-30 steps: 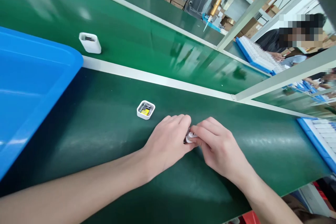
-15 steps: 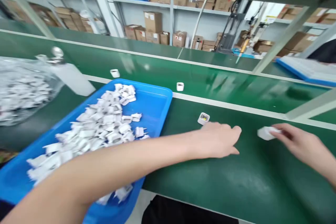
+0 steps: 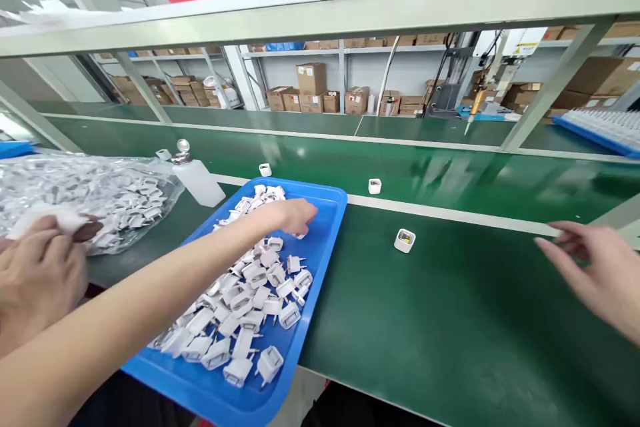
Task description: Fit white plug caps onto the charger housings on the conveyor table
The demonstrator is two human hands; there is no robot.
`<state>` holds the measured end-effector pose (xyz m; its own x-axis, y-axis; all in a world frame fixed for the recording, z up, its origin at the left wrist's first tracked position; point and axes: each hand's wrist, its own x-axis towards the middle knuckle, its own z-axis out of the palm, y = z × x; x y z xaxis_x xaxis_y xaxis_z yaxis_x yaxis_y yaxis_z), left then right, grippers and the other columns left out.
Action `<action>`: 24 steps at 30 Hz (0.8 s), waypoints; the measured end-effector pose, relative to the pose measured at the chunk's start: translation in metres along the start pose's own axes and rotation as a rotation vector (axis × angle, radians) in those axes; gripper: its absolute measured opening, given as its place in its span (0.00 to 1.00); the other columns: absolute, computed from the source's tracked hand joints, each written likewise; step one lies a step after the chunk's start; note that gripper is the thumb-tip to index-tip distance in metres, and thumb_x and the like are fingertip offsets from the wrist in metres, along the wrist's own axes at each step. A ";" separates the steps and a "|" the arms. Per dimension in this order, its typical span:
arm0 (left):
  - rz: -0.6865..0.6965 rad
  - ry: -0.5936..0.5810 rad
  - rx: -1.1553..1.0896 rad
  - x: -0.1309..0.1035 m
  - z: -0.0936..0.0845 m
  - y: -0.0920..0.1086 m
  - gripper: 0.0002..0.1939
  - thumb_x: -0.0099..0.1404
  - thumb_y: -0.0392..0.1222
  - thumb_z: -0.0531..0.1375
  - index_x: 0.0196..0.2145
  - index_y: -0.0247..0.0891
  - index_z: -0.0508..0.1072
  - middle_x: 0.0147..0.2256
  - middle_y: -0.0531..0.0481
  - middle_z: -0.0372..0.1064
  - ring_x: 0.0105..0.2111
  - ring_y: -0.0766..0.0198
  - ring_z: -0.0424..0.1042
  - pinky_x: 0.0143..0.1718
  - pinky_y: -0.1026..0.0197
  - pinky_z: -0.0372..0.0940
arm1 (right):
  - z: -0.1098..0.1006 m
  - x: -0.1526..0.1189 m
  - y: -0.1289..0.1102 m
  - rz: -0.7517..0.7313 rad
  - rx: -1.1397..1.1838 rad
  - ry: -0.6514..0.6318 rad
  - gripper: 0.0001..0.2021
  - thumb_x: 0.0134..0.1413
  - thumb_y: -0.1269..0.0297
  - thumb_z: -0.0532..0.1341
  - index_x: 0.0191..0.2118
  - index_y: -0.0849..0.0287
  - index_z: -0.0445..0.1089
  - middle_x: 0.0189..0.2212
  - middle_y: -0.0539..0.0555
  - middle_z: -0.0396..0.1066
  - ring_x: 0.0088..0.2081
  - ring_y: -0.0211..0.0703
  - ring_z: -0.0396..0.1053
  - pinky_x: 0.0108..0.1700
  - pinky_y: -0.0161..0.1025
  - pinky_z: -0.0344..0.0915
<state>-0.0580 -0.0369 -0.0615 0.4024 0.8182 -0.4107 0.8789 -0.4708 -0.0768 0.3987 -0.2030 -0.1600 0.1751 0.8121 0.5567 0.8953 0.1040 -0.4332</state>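
My left hand (image 3: 297, 215) is over the far right part of the blue tray (image 3: 327, 280), fingers curled down and pinched. A bit of a white plug housing (image 3: 301, 236) shows under the fingertips; the rest of it is hidden. Many white plug housings with metal pins (image 3: 255, 273) lie heaped in the tray, some under my forearm. At the right, my right hand (image 3: 593, 267) hovers over the green bench with thumb and fingers apart, nothing between them. A white open-topped charger cube (image 3: 405, 240) sits on the bench between tray and right hand.
Two more white cubes (image 3: 375, 186) (image 3: 265, 169) stand along the back ledge. A white pump bottle (image 3: 197, 180) and a clear bag of white parts (image 3: 125, 200) are left of the tray. Another person's hand (image 3: 43, 273) holds white material. A shelf beam (image 3: 320, 20) crosses above.
My left hand has moved left from beside the nearest cube to the tray. My right hand no longer has the white piece it held. The view has tilted up and turned left.
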 end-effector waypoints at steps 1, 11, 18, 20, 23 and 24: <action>0.045 0.053 -0.021 0.003 -0.007 0.011 0.04 0.63 0.38 0.62 0.36 0.36 0.74 0.32 0.50 0.73 0.33 0.60 0.73 0.37 0.59 0.66 | 0.010 0.003 -0.020 -0.009 0.043 -0.049 0.20 0.61 0.40 0.58 0.47 0.50 0.68 0.35 0.62 0.68 0.37 0.59 0.68 0.36 0.56 0.62; 0.854 0.307 -0.467 0.018 -0.017 0.167 0.25 0.65 0.42 0.66 0.57 0.44 0.64 0.54 0.45 0.68 0.47 0.58 0.74 0.45 0.59 0.69 | 0.078 0.023 -0.100 0.243 1.123 -0.564 0.18 0.63 0.49 0.62 0.48 0.58 0.67 0.34 0.53 0.73 0.32 0.42 0.72 0.34 0.41 0.70; 0.510 0.238 -0.434 0.076 0.031 0.137 0.35 0.63 0.53 0.67 0.63 0.44 0.60 0.58 0.42 0.62 0.57 0.51 0.65 0.58 0.47 0.64 | 0.085 0.039 -0.019 0.353 0.737 -0.293 0.19 0.63 0.45 0.59 0.42 0.58 0.68 0.33 0.53 0.72 0.31 0.40 0.68 0.33 0.39 0.65; 0.533 0.218 -0.371 0.093 0.039 0.144 0.21 0.68 0.49 0.61 0.57 0.43 0.67 0.53 0.45 0.66 0.53 0.54 0.67 0.57 0.49 0.64 | 0.073 0.044 -0.012 0.225 0.574 -0.506 0.20 0.63 0.42 0.58 0.40 0.57 0.70 0.30 0.51 0.71 0.31 0.41 0.68 0.32 0.38 0.63; 0.568 0.174 -0.337 0.109 0.032 0.158 0.24 0.66 0.53 0.63 0.56 0.42 0.68 0.52 0.45 0.67 0.51 0.55 0.68 0.54 0.52 0.65 | 0.055 0.044 -0.018 -0.049 0.422 -0.772 0.26 0.50 0.37 0.67 0.45 0.52 0.72 0.31 0.49 0.70 0.29 0.41 0.68 0.28 0.36 0.60; 0.570 0.123 -0.338 0.113 0.022 0.160 0.30 0.64 0.55 0.65 0.59 0.42 0.65 0.52 0.45 0.67 0.50 0.55 0.69 0.52 0.53 0.65 | 0.053 0.041 -0.023 -0.132 0.364 -0.798 0.30 0.44 0.37 0.70 0.48 0.51 0.72 0.32 0.49 0.70 0.28 0.41 0.68 0.27 0.35 0.59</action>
<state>0.1226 -0.0270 -0.1403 0.8360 0.5129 -0.1949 0.5439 -0.7276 0.4180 0.3638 -0.1413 -0.1650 -0.3799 0.9249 0.0161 0.6786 0.2905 -0.6746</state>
